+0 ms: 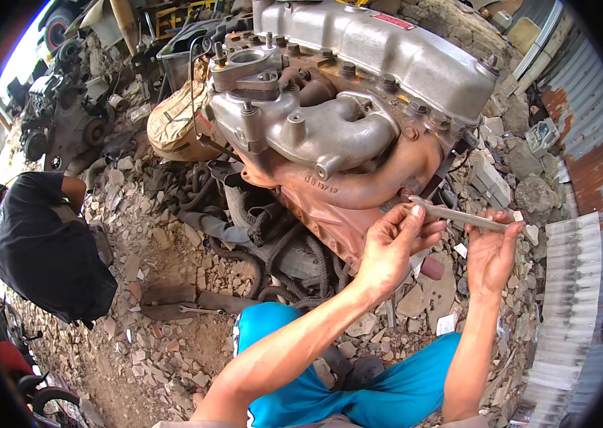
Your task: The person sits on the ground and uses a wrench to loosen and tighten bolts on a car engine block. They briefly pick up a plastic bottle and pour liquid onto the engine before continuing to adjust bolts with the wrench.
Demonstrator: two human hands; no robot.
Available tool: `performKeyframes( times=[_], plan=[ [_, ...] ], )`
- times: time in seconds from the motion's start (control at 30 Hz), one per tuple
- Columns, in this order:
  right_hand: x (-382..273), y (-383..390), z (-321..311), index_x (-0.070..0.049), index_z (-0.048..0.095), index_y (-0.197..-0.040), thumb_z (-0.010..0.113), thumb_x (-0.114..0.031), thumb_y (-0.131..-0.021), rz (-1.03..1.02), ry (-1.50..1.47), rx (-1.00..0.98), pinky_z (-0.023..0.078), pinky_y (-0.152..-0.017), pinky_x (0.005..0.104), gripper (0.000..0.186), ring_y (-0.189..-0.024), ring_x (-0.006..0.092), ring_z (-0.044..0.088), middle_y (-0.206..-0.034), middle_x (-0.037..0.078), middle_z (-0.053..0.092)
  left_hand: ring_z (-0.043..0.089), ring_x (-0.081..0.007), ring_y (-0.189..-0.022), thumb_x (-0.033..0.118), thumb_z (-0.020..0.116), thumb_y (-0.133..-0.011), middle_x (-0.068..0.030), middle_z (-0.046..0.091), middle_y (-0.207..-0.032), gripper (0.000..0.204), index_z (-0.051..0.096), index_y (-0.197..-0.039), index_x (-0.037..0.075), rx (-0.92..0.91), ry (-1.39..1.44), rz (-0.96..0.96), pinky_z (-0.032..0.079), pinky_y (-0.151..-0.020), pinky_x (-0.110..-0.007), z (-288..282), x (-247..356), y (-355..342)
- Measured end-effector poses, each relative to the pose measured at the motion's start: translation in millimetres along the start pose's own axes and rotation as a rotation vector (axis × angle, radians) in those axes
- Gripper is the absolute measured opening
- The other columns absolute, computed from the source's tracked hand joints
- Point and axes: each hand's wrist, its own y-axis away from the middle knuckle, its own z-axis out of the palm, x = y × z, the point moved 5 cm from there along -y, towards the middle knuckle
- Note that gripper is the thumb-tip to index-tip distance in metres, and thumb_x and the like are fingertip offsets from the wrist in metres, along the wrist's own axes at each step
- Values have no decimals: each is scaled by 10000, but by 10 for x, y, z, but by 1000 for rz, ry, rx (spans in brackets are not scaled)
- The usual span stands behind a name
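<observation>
Wrench (462,215) slants lengthwise rightward from the engine (337,132).

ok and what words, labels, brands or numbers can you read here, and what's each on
I won't copy text out, only place it:
Rust-brown manifold: a row of characters on its side, legible only in part.
Silver engine cover: red label, lettering too small to read.
Pale bag: dark marks, too blurred to read.
Wrench: no legible marking.

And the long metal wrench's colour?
Dull silver-grey: the long metal wrench, shown in the head view.
</observation>
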Motion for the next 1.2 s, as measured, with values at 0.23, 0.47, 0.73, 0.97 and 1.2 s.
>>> performKeyframes(
  times=[0.23, 0.47, 0.73, 0.97, 1.2],
  plan=[
    [-118, -256, 676, -122, 475, -908, 412, -566, -946, -168, 25, -172, 460, -859, 448, 451, -795, 199, 511, -739, 20, 471, 647, -193, -991, 368, 482, -1003, -139, 662, -1069, 430, 572, -1137, -31, 15, -93, -31, 548, -895, -318, -42, 86, -35],
    [-181, -424, 1166, -138, 411, -822, 337, -633, -942, -259, 97, -190, 439, -541, 330, 515, -524, 141, 387, -570, -10, 305, 656, -176, -948, 405, 478, -999, -143, 673, -1032, 487, 587, -1119, -54, -30, -165, -59, 552, -857, -308, -57, 125, -34],
    [-183, -394, 1157, -155, 376, -721, 313, -574, -996, -269, -59, -57, 283, -448, 250, 504, -476, 99, 261, -534, -34, 264, 663, -165, -893, 387, 537, -978, -122, 685, -998, 441, 631, -1102, -25, 24, -232, 7, 559, -815, -309, -103, 102, -63],
    [-184, -502, 1402, -151, 380, -705, 327, -536, -1011, -215, -115, -119, 225, -427, 222, 495, -468, 80, 226, -522, -41, 246, 651, -140, -850, 381, 574, -962, -95, 697, -980, 428, 664, -1080, -19, 65, -221, 15, 542, -762, -292, -77, 65, -96],
    [-122, -525, 1445, -146, 371, -692, 313, -599, -989, -197, -186, -168, 171, -412, 249, 544, -462, 85, 176, -525, -46, 233, 622, -96, -784, 353, 613, -945, -50, 706, -892, 361, 693, -960, 2, 132, -555, 42, 504, -669, -266, -167, 224, -47]
  ],
)
